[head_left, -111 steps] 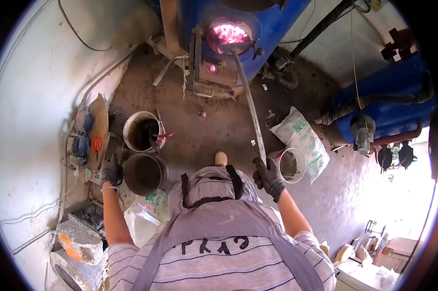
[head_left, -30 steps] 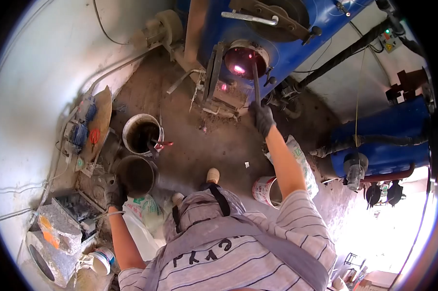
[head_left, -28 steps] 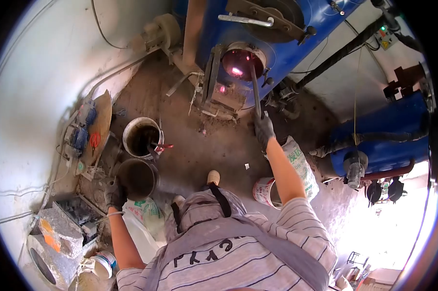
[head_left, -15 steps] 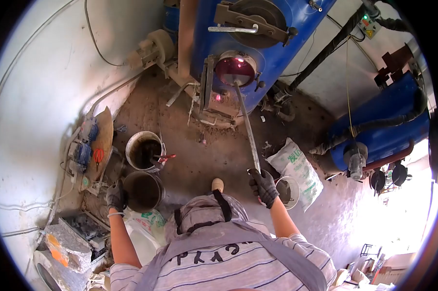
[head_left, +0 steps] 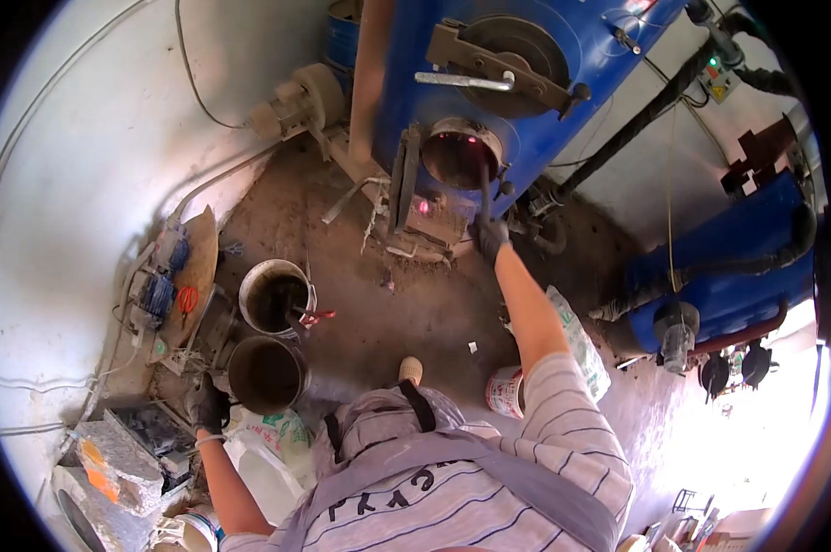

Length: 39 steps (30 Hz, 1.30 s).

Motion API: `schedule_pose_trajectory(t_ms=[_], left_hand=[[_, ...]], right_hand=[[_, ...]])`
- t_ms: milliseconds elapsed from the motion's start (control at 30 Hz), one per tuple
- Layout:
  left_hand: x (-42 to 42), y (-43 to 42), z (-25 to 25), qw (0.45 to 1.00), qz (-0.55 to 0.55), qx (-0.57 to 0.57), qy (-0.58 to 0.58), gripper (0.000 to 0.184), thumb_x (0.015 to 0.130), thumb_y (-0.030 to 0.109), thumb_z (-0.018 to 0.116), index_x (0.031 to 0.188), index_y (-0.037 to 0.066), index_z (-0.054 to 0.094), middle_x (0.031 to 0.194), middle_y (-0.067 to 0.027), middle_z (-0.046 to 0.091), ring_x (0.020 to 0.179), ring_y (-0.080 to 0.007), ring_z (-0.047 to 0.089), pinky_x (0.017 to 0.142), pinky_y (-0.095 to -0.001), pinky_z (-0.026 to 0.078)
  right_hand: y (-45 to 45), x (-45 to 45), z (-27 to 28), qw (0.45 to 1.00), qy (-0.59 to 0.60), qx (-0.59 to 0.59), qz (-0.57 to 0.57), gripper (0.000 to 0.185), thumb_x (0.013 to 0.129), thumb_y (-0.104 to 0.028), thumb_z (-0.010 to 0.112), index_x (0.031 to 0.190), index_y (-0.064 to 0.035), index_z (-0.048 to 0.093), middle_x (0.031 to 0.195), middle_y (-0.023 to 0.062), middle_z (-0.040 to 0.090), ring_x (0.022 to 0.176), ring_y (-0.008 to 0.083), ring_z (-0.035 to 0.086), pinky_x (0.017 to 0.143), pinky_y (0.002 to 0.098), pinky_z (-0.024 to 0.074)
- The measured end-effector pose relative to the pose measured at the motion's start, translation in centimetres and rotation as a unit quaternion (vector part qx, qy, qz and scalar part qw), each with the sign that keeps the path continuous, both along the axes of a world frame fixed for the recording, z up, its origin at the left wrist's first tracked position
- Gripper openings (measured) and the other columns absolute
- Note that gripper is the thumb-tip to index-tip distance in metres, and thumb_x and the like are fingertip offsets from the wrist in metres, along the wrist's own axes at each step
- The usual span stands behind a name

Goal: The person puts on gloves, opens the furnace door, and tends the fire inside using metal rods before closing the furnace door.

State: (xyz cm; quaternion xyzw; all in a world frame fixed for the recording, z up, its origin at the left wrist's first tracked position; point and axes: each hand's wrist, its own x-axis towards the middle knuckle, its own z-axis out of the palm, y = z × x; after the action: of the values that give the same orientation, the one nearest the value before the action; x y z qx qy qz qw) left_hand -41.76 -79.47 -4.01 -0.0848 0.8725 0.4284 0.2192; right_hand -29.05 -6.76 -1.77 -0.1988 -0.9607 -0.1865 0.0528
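My right hand (head_left: 491,235), in a dark glove, is closed around a long metal rod (head_left: 486,189). The rod's far end goes into the round firebox opening (head_left: 452,164) of a blue boiler (head_left: 401,78), where it is hidden. A reddish glow shows inside. Lower down, the hinged firebox door (head_left: 403,184) hangs open on the left of the hole. My left hand (head_left: 207,405), gloved too, is held low on the left with its fingers loosely extended and nothing visible in it. Beside it is a dark bucket (head_left: 306,382).
A pale bucket (head_left: 244,293) with a red-handled tool (head_left: 316,316) stands behind the dark one. On the right are a printed bucket (head_left: 504,394) and a white sack (head_left: 588,354). A blower (head_left: 296,103) sits left of the boiler; a second blue tank (head_left: 737,276) is at right.
My right hand has moved forward toward the boiler, pushing the rod deeper into the opening. My left hand has shifted slightly back and left. The view has shifted a little.
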Motion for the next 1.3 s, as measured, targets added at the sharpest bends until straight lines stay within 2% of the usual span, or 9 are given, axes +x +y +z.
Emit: schedule_pose_trajectory(t_ms=[100, 133, 200, 333, 833, 1033, 1200, 1233, 1300], left_hand=[[1.3, 2.7, 4.4, 0.969, 0.207, 0.098, -0.087, 0.046, 0.088, 0.045, 0.043, 0.071, 0.003, 0.049, 0.049, -0.0085, 0.048, 0.033, -0.0174, 0.040, 0.030, -0.0304, 0.029], [1.6, 3.1, 4.7, 0.963, 0.223, 0.118, -0.090, 0.046, 0.087, 0.046, 0.045, 0.071, 0.003, 0.048, 0.049, -0.0082, 0.047, 0.032, -0.0170, 0.040, 0.030, -0.0296, 0.029], [2.7, 2.2, 4.5, 0.950, 0.253, 0.153, -0.102, 0.046, 0.086, 0.047, 0.047, 0.070, 0.004, 0.048, 0.048, -0.0077, 0.046, 0.032, -0.0164, 0.038, 0.029, -0.0280, 0.027], [3.5, 3.6, 7.2, 0.944, 0.283, 0.154, -0.074, 0.053, 0.084, 0.048, 0.049, 0.059, 0.001, 0.048, 0.046, -0.0092, 0.047, 0.030, -0.0159, 0.039, 0.030, -0.0265, 0.028], [-2.5, 0.7, 3.3, 0.986, 0.127, 0.095, -0.049, 0.048, 0.085, 0.047, 0.046, 0.058, 0.007, 0.050, 0.046, -0.0091, 0.051, 0.036, -0.0196, 0.048, 0.035, -0.0320, 0.034], [-6.5, -5.4, -10.1, 0.972, -0.150, -0.122, 0.135, 0.032, 0.064, 0.020, 0.067, 0.087, 0.004, 0.051, 0.066, -0.0154, 0.059, 0.061, -0.0320, 0.059, 0.052, -0.0412, 0.045], [-3.4, 1.1, 1.5, 0.997, 0.056, 0.012, -0.055, 0.035, 0.080, 0.037, 0.054, 0.072, 0.003, 0.057, 0.056, -0.0120, 0.058, 0.051, -0.0264, 0.057, 0.049, -0.0370, 0.043], [-2.3, 4.4, 5.6, 0.991, 0.128, -0.011, -0.050, 0.051, 0.085, 0.046, 0.044, 0.058, 0.004, 0.054, 0.047, -0.0098, 0.053, 0.040, -0.0218, 0.051, 0.041, -0.0342, 0.039], [-3.2, 4.5, 5.0, 0.987, 0.140, 0.043, -0.070, 0.050, 0.085, 0.045, 0.045, 0.057, 0.004, 0.054, 0.044, -0.0091, 0.050, 0.037, -0.0205, 0.049, 0.037, -0.0334, 0.036]], right_hand=[[5.0, -7.8, 4.4, 0.767, -0.082, 0.636, 0.014, 0.021, 0.084, -0.025, 0.046, 0.094, -0.0079, 0.053, 0.092, 0.0048, 0.056, 0.082, 0.0211, 0.054, 0.054, 0.0383, 0.0442], [5.1, -10.1, 4.8, 0.473, -0.133, 0.866, -0.091, 0.025, 0.087, -0.029, 0.042, 0.091, -0.0065, 0.053, 0.084, 0.0070, 0.057, 0.076, 0.0228, 0.056, 0.055, 0.0403, 0.0453], [3.0, -11.8, 3.9, -0.005, -0.241, 0.962, -0.126, 0.027, 0.089, -0.031, 0.041, 0.086, -0.0061, 0.052, 0.072, 0.0072, 0.056, 0.065, 0.0221, 0.055, 0.053, 0.0392, 0.0441], [-9.9, -8.2, 4.0, -0.442, -0.472, 0.755, 0.113, 0.015, 0.084, -0.024, 0.053, 0.079, -0.0100, 0.047, 0.056, -0.0005, 0.046, 0.043, 0.0122, 0.044, 0.038, 0.0270, 0.0349], [-12.1, -0.6, 12.3, -0.272, -0.351, 0.879, 0.173, 0.016, 0.083, -0.020, 0.056, 0.077, -0.0125, 0.044, 0.058, -0.0007, 0.042, 0.041, 0.0131, 0.039, 0.033, 0.0260, 0.0331], [-15.3, 5.3, 6.6, -0.532, -0.356, 0.737, 0.217, 0.023, 0.084, -0.029, 0.057, 0.089, -0.0098, 0.046, 0.057, 0.0035, 0.049, 0.045, 0.0151, 0.049, 0.034, 0.0288, 0.0343], [-25.7, 14.1, 6.2, -0.585, -0.305, 0.668, 0.345, 0.034, 0.084, -0.036, 0.056, 0.096, -0.0070, 0.045, 0.056, 0.0049, 0.049, 0.039, 0.0140, 0.045, 0.033, 0.0275, 0.0341], [-26.8, 14.0, 6.8, -0.458, -0.333, 0.730, 0.382, 0.034, 0.083, -0.036, 0.057, 0.097, -0.0073, 0.045, 0.056, 0.0054, 0.049, 0.040, 0.0140, 0.045, 0.033, 0.0281, 0.0342], [-25.6, 13.4, 6.3, -0.487, -0.332, 0.716, 0.374, 0.031, 0.084, -0.033, 0.057, 0.096, -0.0070, 0.048, 0.056, 0.0035, 0.050, 0.040, 0.0130, 0.045, 0.035, 0.0276, 0.0348]])
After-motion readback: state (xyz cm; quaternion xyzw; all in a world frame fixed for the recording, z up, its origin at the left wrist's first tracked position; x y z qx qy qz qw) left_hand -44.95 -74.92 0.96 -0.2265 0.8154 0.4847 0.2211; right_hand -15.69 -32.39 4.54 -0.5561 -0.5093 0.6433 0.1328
